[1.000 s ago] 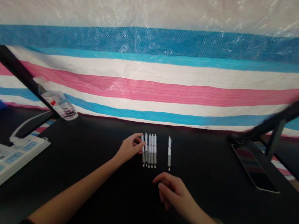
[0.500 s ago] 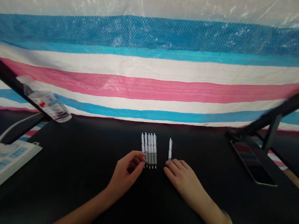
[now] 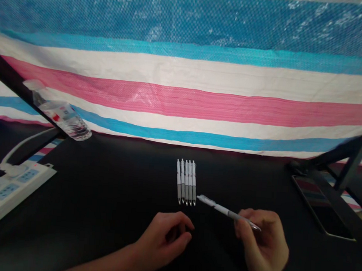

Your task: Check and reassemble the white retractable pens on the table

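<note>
Right hand: my right hand (image 3: 264,244) has its grip clamped on a white pen (image 3: 225,211), pinched at the grey end; the pen slants up and left, its far tip just beside the row of pens.
Left hand: my left hand (image 3: 165,241) rests loosely curled on the table (image 3: 118,189), grip empty, fingers drawn in towards the thumb.
Row of pens: five white pens (image 3: 186,182) lie side by side, touching, pointing near to far, just beyond both hands.
Open room: bare black table spreads left and right of the pens.
Left edge: a white power strip (image 3: 6,191), a tilted water bottle (image 3: 61,117) further back.
Right edge: a phone (image 3: 321,207) by a black stand (image 3: 347,155).
Far edge: a striped tarp (image 3: 185,78) rises behind the table.
</note>
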Motion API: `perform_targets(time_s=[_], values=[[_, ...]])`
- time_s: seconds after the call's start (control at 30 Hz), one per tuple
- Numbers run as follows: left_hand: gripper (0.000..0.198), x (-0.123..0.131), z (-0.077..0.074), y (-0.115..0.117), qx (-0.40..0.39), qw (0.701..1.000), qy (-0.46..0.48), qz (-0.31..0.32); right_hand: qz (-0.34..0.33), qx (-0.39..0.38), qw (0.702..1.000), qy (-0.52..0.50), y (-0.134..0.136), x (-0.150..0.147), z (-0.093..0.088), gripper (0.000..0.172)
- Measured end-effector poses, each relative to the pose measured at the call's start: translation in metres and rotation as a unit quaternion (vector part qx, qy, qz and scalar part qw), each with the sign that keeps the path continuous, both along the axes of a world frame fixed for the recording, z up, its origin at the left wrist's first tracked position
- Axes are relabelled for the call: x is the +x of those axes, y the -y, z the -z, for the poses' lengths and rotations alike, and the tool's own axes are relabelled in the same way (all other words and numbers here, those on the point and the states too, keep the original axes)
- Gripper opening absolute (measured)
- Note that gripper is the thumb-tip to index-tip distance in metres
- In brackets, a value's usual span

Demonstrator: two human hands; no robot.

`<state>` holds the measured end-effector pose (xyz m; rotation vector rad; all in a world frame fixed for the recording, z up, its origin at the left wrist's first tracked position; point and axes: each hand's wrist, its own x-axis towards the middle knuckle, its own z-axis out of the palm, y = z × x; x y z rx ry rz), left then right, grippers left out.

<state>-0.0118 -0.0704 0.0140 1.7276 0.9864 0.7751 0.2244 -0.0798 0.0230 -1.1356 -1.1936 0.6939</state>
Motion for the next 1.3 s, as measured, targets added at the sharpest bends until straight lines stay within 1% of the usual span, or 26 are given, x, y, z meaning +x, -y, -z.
perform_targets(time_s=[0.07, 0.13, 0.2, 0.23, 0.37, 0.47, 0.6, 0.7, 0.8, 0.87, 0.93, 0.97, 1.0, 1.03, 1.1, 1.13, 1.23, 1.3], values=[[0.019, -0.001, -0.001, -0.001, -0.023, 1.0, 0.019, 0.006, -0.06, -0.089, 0.991, -0.086, -0.001, -0.002, -0.001, 0.021], [0.025, -0.003, 0.001, -0.003, -0.035, 0.999, 0.037, 0.013, -0.132, -0.179, 0.964, -0.148, -0.004, -0.003, -0.001, 0.027], [0.029, -0.004, 0.003, -0.004, -0.04, 0.998, 0.044, 0.018, -0.181, -0.236, 0.937, -0.184, -0.005, -0.005, -0.001, 0.03], [0.031, -0.005, 0.005, -0.004, -0.041, 0.998, 0.046, 0.02, -0.193, -0.25, 0.929, -0.191, -0.005, -0.006, 0.0, 0.031], [0.041, -0.007, 0.012, 0.0, -0.049, 0.996, 0.069, 0.024, -0.229, -0.254, 0.925, -0.167, -0.001, -0.008, 0.001, 0.032], [0.05, -0.007, 0.013, 0.004, -0.076, 0.991, 0.108, -0.003, -0.271, -0.242, 0.919, -0.153, 0.002, -0.007, 0.002, 0.031], [0.054, -0.007, 0.01, 0.005, -0.115, 0.98, 0.151, -0.053, -0.285, -0.222, 0.923, -0.134, 0.001, -0.004, -0.001, 0.028], [0.052, -0.008, 0.006, 0.003, -0.117, 0.977, 0.167, -0.066, -0.297, -0.223, 0.921, -0.118, 0.0, -0.004, -0.003, 0.028], [0.053, -0.011, 0.007, 0.002, -0.106, 0.978, 0.168, -0.068, -0.31, -0.255, 0.91, -0.107, -0.001, -0.008, 0.0, 0.041], [0.054, -0.012, 0.009, 0.002, -0.106, 0.978, 0.167, -0.071, -0.336, -0.308, 0.886, -0.082, -0.003, -0.01, 0.004, 0.053], [0.056, -0.013, 0.011, 0.003, -0.103, 0.977, 0.17, -0.075, -0.364, -0.352, 0.861, -0.039, -0.004, -0.012, 0.006, 0.061], [0.057, -0.013, 0.012, 0.003, -0.098, 0.977, 0.172, -0.077, -0.368, -0.354, 0.86, -0.013, -0.005, -0.013, 0.006, 0.062], [0.057, -0.012, 0.012, 0.004, -0.09, 0.977, 0.175, -0.08, -0.361, -0.338, 0.869, 0.013, -0.005, -0.013, 0.005, 0.062], [0.057, -0.012, 0.013, 0.004, -0.083, 0.977, 0.177, -0.079, -0.345, -0.308, 0.886, 0.041, -0.005, -0.013, 0.004, 0.059], [0.054, -0.011, 0.013, 0.006, -0.071, 0.977, 0.184, -0.077, -0.304, -0.229, 0.92, 0.095, -0.005, -0.013, 0.0, 0.05], [0.052, -0.011, 0.014, 0.007, -0.067, 0.977, 0.187, -0.076, -0.286, -0.189, 0.932, 0.119, -0.004, -0.013, -0.002, 0.044], [0.051, -0.01, 0.014, 0.01, -0.07, 0.975, 0.193, -0.084, -0.244, -0.066, 0.953, 0.166, -0.003, -0.012, -0.006, 0.023], [0.055, -0.009, 0.015, 0.011, -0.094, 0.973, 0.195, -0.084, -0.222, 0.01, 0.957, 0.184, 0.0, -0.01, -0.005, 0.017]])
